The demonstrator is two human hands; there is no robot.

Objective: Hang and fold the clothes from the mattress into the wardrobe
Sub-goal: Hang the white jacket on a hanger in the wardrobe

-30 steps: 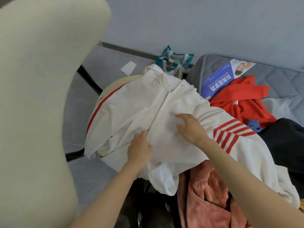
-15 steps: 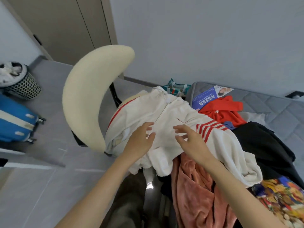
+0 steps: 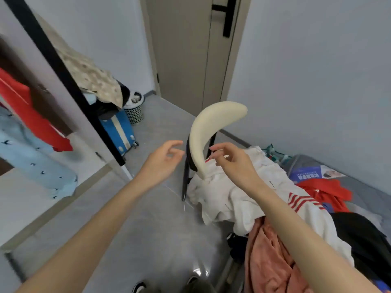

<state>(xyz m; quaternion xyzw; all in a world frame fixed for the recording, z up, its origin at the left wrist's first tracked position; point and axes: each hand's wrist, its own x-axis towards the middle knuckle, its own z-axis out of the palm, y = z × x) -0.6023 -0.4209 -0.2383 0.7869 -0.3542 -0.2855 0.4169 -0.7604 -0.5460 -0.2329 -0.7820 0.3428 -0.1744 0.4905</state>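
Observation:
A white jacket with red stripes (image 3: 249, 193) lies spread over the chair seat and the heap of clothes. Beneath it hang a pink garment (image 3: 268, 261), a black one (image 3: 364, 240) and a red one (image 3: 325, 191) on the grey mattress (image 3: 370, 197). My left hand (image 3: 163, 161) is raised over the floor, fingers relaxed, holding nothing. My right hand (image 3: 230, 159) hovers above the jacket beside the chair back, fingers loosely spread and empty. At the left the open wardrobe (image 3: 31, 127) shows a red top (image 3: 27, 111) and a light blue garment (image 3: 36, 166) hanging.
The chair's cream curved backrest (image 3: 207, 132) rises between my hands. A blue suitcase (image 3: 119, 132), a mesh bin (image 3: 134, 111) and a beige cloth (image 3: 91, 79) stand by the wall past the black wardrobe frame (image 3: 69, 85). A closed door (image 3: 190, 49) is ahead. A blue booklet (image 3: 306, 174) lies on the mattress.
Both hands have lifted off the white jacket and let it lie on the chair. My view has swung up and left, bringing the wardrobe and door into sight.

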